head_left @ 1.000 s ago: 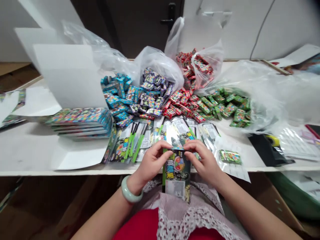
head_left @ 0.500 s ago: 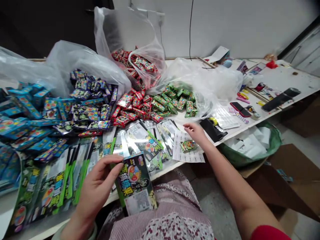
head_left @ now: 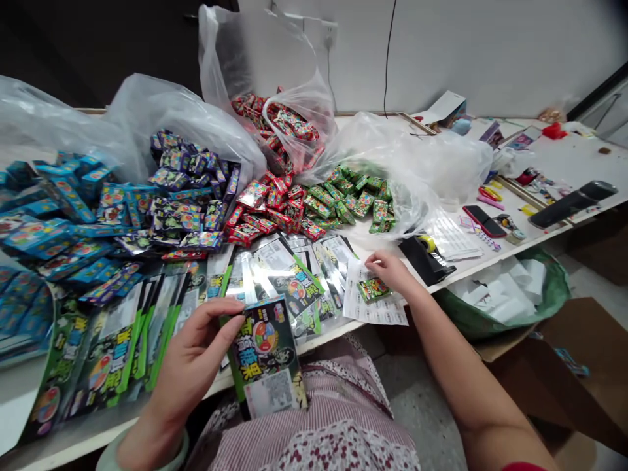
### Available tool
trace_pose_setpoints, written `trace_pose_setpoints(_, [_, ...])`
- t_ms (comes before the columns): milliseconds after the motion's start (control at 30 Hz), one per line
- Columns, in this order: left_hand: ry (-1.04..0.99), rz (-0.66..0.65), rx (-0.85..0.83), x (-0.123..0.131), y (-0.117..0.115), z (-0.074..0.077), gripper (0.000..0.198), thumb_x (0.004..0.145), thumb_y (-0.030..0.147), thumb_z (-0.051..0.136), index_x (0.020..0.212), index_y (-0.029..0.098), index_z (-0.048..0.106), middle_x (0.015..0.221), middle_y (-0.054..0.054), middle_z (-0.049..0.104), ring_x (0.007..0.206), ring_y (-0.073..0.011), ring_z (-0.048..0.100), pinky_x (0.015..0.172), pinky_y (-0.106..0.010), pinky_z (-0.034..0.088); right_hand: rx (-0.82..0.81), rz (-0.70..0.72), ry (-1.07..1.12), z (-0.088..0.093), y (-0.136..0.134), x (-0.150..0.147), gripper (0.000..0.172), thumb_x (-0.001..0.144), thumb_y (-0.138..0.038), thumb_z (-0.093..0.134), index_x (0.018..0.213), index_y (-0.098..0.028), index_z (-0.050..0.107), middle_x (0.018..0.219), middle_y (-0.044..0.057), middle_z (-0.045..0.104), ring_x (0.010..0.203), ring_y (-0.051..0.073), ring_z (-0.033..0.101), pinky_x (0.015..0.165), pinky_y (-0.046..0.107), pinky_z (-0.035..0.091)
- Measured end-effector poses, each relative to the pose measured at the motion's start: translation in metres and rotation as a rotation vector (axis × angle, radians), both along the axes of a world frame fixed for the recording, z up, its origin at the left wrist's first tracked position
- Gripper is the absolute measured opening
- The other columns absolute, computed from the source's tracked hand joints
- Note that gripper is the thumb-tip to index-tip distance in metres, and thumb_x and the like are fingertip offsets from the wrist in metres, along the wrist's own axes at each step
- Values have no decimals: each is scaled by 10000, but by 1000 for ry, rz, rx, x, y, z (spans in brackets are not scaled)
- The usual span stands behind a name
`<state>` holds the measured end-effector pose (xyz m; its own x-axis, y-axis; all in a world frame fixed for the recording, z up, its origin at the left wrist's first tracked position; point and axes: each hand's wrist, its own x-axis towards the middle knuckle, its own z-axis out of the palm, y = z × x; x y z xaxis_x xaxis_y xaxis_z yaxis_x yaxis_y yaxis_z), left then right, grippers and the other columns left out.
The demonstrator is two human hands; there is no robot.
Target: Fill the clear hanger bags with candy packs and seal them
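Under the left hand, a packet's edge disappears.

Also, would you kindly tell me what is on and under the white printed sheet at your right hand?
A small green sachet lies on the white printed sheet, beside the right hand. What lies under the sheet is hidden.
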<state>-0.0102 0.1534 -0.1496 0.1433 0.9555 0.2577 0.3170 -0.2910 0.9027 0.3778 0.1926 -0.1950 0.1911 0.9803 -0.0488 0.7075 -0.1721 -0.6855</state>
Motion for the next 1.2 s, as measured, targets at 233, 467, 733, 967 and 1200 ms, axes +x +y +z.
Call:
trace_pose_setpoints(233, [-73,-82,37,17,-5,15,44,875,221,587,912,216,610,900,-16,613,854,-153,595,756,-252,488,84,295,394,78,-17,-56,238,825,-418,575,816,-180,588,776,22,621,743,151,572,711,289,460])
trace_pose_setpoints(467, [-151,-109,-18,24,-13,22,32,868,196,574,897,197,587,860,-16,589,822,-142,561,735,-271,444,-44,815,365,136,-16,-160,72,845,-247,590,813,-182,598,745,-6,611,674,111,545,631,236,428])
trace_pose_setpoints(733, [-214,-97,-56,18,-14,21,61,874,201,529,867,185,588,837,-20,582,808,-152,542,721,-292,423,-130,775,147,132,-6,-189,56,812,-220,590,774,-182,606,686,-3,642,606,115,560,560,230,416])
trace_pose_setpoints(967, [-238,-42,-30,25,-14,16,122,837,282,654,839,184,581,814,-14,589,778,-150,547,728,-296,432,-61,775,90,126,-4,-191,68,782,-217,617,715,-209,624,650,-9,643,560,121,547,518,232,389])
trace_pose_setpoints(1200, [-286,35,37,29,-18,15,189,803,216,675,919,195,527,871,-15,544,821,-141,539,760,-280,444,-193,779,262,117,4,-190,144,760,-342,654,736,-204,621,695,5,621,578,117,530,509,222,388])
